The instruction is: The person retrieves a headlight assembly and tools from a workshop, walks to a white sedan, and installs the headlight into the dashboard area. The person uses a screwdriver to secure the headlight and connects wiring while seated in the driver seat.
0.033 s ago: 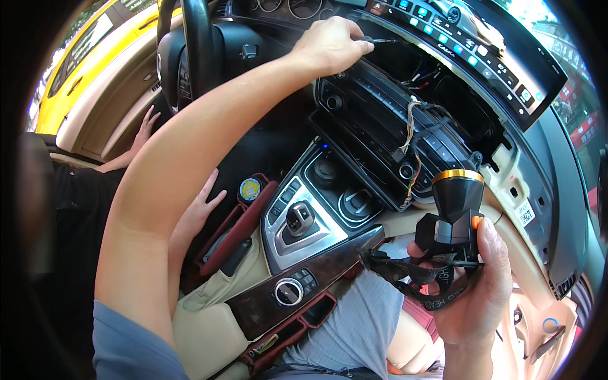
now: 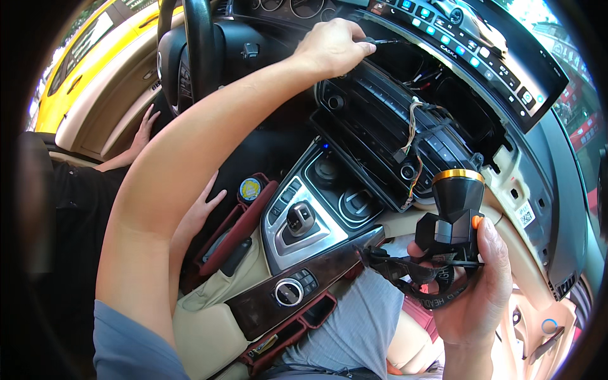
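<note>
My left hand (image 2: 335,47) reaches across to the opening behind the dashboard. Its fingers are closed at the edge, and a small dark piece with a thin shaft shows at the fingertips; I cannot make out its kind. My right hand (image 2: 478,285) is wrapped round a black headlamp (image 2: 449,218) with a gold rim and an orange button, the thumb beside that button. Its black strap (image 2: 405,272) hangs in loops below. In front sits the loosened audio and climate panel (image 2: 392,120), with a wire bundle (image 2: 411,126) lying over it. A wide screen (image 2: 481,57) stands above the opening.
A gear lever (image 2: 300,218) and a control knob (image 2: 289,292) rise from the centre console. The steering wheel (image 2: 196,50) is at far left. Another person's hands (image 2: 144,130) are at the left seat. A bare pale dash frame (image 2: 506,174) runs along the right.
</note>
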### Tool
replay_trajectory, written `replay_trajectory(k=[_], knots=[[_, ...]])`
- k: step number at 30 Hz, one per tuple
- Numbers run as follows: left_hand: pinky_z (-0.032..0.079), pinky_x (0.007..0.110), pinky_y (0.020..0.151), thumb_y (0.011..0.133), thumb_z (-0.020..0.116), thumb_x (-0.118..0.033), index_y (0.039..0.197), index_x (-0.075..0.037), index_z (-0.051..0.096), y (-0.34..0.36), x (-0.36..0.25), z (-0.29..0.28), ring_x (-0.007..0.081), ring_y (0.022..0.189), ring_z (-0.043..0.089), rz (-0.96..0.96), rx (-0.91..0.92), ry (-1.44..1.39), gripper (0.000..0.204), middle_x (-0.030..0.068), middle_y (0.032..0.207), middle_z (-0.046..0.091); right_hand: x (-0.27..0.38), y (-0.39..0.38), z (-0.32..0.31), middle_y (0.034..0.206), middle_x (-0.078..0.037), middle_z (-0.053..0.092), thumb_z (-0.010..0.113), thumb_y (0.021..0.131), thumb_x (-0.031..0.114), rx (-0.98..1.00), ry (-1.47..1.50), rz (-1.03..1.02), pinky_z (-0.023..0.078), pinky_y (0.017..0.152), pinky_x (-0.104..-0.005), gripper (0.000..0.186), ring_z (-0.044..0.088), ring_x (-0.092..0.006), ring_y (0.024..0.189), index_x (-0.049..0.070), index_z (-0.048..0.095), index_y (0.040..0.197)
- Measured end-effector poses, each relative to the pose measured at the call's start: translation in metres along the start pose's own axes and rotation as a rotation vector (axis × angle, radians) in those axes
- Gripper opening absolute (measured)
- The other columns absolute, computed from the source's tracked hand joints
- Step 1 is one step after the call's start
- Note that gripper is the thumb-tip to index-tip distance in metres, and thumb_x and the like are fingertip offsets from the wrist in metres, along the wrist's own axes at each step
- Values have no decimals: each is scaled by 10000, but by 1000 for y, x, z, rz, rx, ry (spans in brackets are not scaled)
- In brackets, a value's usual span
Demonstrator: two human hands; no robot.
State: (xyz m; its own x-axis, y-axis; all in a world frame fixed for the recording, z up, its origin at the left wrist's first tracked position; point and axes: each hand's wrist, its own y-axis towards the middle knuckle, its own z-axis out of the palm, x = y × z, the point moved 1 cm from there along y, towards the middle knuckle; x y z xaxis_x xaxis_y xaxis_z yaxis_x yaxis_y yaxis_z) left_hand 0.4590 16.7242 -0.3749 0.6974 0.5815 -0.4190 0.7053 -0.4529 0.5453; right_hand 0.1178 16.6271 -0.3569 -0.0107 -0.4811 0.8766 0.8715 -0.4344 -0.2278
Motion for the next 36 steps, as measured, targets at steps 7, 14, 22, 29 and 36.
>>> replay_trajectory(k=[7,14,22,29,36], knots=[[531,419,988,946,645,-403,1202,-41,719,-14,3,13,316,1085,695,-24,-54,-58,450,176,1143,727,-4,4,10,939,-190,730,546,995,387,-48,-80,-30,657,629,-359,417,760,-315,790,14,593,1176],[529,424,991,961,627,-398,1216,-20,707,-13,-10,5,325,1092,691,-24,-8,-40,463,193,1157,717,-4,5,9,942,-198,734,536,999,391,-38,-67,-9,658,628,-362,423,761,-317,785,11,599,1174],[534,435,981,990,594,-388,1244,-25,696,-18,-32,1,323,1082,699,-114,39,41,455,189,1159,720,-1,4,3,946,-198,737,535,999,388,-51,-107,-28,658,635,-365,434,761,-314,786,2,598,1187],[542,442,973,993,591,-399,1251,-36,696,-15,-29,-1,316,1081,702,-100,27,144,458,181,1154,727,0,6,1,951,-193,737,536,1001,386,-37,-112,-31,653,637,-367,425,761,-313,782,6,599,1181],[530,441,993,978,610,-409,1266,-42,691,-11,-18,0,333,1105,691,-67,15,93,473,186,1184,717,-2,6,5,935,-188,738,537,1001,395,-51,-117,-33,642,593,-329,423,762,-297,776,14,601,1173]])
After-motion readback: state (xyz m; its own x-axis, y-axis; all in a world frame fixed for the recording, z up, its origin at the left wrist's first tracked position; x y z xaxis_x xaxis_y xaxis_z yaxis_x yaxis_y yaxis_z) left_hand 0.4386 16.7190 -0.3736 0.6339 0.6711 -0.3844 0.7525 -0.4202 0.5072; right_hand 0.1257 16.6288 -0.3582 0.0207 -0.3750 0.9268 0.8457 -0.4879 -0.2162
